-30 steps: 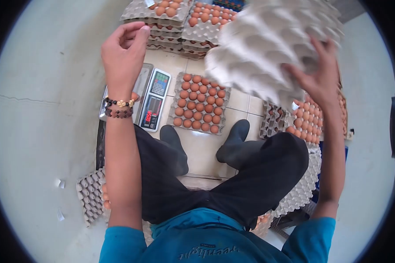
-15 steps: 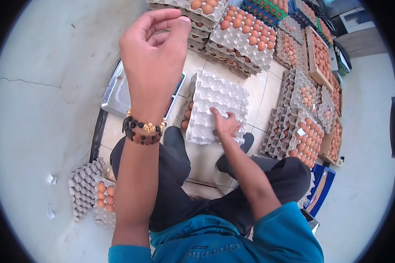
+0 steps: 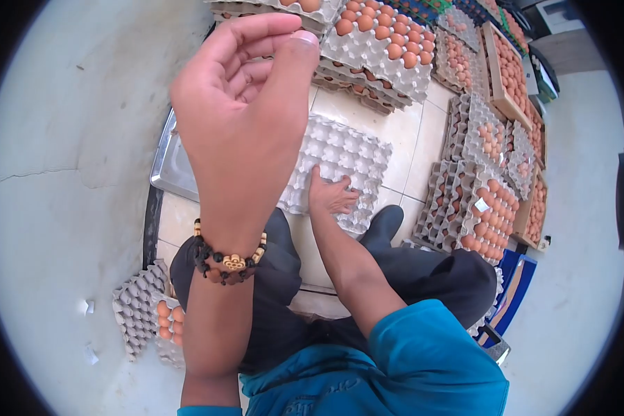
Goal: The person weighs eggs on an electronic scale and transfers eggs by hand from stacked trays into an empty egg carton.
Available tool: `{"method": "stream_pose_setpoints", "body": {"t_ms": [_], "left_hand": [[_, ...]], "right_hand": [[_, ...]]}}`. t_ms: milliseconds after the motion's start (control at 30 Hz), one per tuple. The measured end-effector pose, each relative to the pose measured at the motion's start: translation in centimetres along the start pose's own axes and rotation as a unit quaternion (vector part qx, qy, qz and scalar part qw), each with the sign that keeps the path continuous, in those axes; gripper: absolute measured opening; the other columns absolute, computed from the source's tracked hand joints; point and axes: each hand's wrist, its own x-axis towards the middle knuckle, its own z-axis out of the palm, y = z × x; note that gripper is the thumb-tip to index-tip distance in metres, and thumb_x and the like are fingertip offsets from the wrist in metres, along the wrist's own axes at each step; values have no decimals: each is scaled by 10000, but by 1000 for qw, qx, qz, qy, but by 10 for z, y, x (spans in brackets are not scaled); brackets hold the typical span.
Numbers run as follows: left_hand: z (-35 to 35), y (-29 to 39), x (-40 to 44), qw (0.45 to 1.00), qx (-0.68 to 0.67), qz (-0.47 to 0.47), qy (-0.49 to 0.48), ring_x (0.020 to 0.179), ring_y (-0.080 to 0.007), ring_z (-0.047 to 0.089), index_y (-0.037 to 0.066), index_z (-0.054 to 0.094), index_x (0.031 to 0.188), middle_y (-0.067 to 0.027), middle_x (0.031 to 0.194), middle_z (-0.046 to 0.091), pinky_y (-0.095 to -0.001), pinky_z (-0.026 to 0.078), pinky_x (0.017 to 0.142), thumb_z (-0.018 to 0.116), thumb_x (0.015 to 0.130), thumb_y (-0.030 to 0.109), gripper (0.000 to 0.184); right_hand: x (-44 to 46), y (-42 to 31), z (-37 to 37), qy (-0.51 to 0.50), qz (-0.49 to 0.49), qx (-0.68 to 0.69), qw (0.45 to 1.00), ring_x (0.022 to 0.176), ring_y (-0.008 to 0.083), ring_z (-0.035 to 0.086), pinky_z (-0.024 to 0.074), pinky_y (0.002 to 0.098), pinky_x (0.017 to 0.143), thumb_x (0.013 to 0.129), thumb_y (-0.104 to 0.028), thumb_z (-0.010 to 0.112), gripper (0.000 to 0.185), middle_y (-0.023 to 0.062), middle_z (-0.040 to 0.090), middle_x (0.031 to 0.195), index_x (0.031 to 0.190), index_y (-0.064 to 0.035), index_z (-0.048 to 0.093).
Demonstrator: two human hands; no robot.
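My left hand (image 3: 246, 118), with a beaded bracelet at the wrist, is raised close to the camera. Its fingers curl in and the thumb tip meets the index fingertip; whatever they may pinch is too small or hidden to name. Below and to the right, my right hand (image 3: 333, 195) rests with spread fingers on an empty grey egg tray (image 3: 347, 149). That tray lies flat on the tiles between my boots and covers what is under it. The metal scale plate (image 3: 175, 163) shows partly behind my left forearm.
Stacked trays of brown eggs (image 3: 378, 52) stand at the front. More egg stacks (image 3: 464, 208) and wooden crates of eggs (image 3: 509, 76) line the right side. At lower left are an empty tray (image 3: 140, 305) and a small egg tray (image 3: 170, 322).
The grey tray has come down from my raised right hand onto the egg tray between my boots. My right hand now lies on it. My left hand has come nearer the camera.
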Motion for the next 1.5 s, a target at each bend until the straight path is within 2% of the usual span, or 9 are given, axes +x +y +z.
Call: {"method": "stream_pose_setpoints", "body": {"t_ms": [400, 467, 533, 667, 800, 933, 1133, 1300, 1500], "left_hand": [[12, -36, 3, 990, 57, 21, -128, 906, -139, 679, 19, 678, 1186, -88, 1062, 712, -277, 520, 833, 702, 935, 205, 314], [17, -40, 5, 986, 72, 23, -150, 904, -139, 683, 8, 673, 1191, -93, 1057, 711, -272, 529, 811, 712, 938, 184, 310], [15, -54, 11, 978, 97, 32, -179, 933, -145, 682, 34, 659, 1249, -81, 1100, 704, -277, 536, 823, 699, 959, 225, 350], [-8, -113, 58, 962, 100, 37, -251, 1093, -150, 628, 56, 617, 1321, -64, 1276, 635, -292, 500, 942, 639, 1002, 269, 384], [-6, -112, 50, 959, 98, 39, -262, 1035, -129, 615, 76, 604, 1349, -34, 1260, 640, -265, 459, 933, 630, 1005, 313, 419], [-4, -116, 49, 949, 166, 55, -264, 988, -113, 611, 79, 625, 1326, -19, 1193, 654, -240, 445, 871, 630, 1005, 320, 402], [-5, -132, 47, 938, 217, 76, -258, 896, -87, 613, 77, 659, 1260, -2, 1117, 668, -210, 440, 753, 650, 997, 294, 341], [-9, -157, 61, 939, 220, 49, -259, 866, -77, 618, 69, 670, 1228, -5, 1091, 680, -200, 443, 701, 654, 996, 283, 316], [-17, -151, 60, 947, 199, 61, -244, 807, -77, 623, 60, 668, 1223, -12, 1065, 689, -190, 452, 686, 651, 996, 275, 313]], "right_hand": [[10, 21, -24, -114, 22, 72, 991, 1352, 434, 306, 269, 651, 1059, 622, -699, 792, 973, 272, 320, 1448, 1396, -205, 469], [3, 40, -67, -63, -43, 202, 976, 1358, 440, 309, 276, 639, 1083, 697, -539, 823, 865, 253, 350, 1439, 1405, -200, 459], [10, 63, -105, -14, -183, 434, 882, 1134, 264, 555, 471, 384, 950, 726, -155, 833, 728, 164, 500, 1289, 1359, -95, 479], [22, 131, -336, -105, -264, 530, 799, 550, 58, 498, 438, 241, 525, 822, -63, 781, 117, 10, 635, 686, 886, -7, 700], [57, 260, -438, 181, -208, 528, 803, 519, 60, 489, 410, 265, 496, 947, -113, 673, 259, 13, 568, 571, 707, -19, 641], [77, 419, -473, 365, -87, 395, 839, 731, 117, 648, 530, 257, 668, 848, -3, 658, 162, 61, 687, 847, 1008, -22, 674], [134, 657, -532, 476, 73, 111, 869, 874, 263, 708, 548, 398, 819, 819, -155, 696, 255, 142, 725, 907, 1022, 0, 700], [198, 758, -545, 280, 250, -95, 922, 1017, 342, 701, 528, 422, 921, 698, -566, 761, 742, 217, 718, 1096, 1123, 39, 706], [227, 790, -565, 139, 272, 85, 948, 881, 266, 720, 539, 366, 816, 584, -567, 844, 801, 197, 731, 1017, 1037, 83, 723]]}}
